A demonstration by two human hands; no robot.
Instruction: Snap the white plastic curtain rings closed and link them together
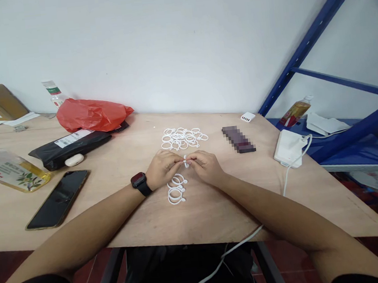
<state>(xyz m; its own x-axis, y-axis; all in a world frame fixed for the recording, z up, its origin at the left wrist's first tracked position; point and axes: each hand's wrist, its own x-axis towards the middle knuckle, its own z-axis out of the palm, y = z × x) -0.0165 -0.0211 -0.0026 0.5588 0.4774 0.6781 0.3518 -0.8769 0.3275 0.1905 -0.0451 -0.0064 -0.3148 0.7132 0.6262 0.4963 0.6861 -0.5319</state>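
So closest to the person, a white cable [242,243] hangs over the near edge of the desk [144,227]. Just in from that there's a small bunch of white rings, the near rings [176,188], a few of them overlapping, with a phone [58,199] well off to the left.

Right beyond the bunch, the left hand [163,169] and right hand [207,166] meet, both grips pinched narrow on one held ring [186,163]. It's edge-on and half hidden by fingers, so can't tell if it's closed up or not.

Just past the fingers is the far pile [183,137], way bigger than the near bunch. If the near ones are the finished ones (my guess), this is early days: a few done, one in hand, most left.

Far left there's a red bag [93,114] on a black parcel [71,147].
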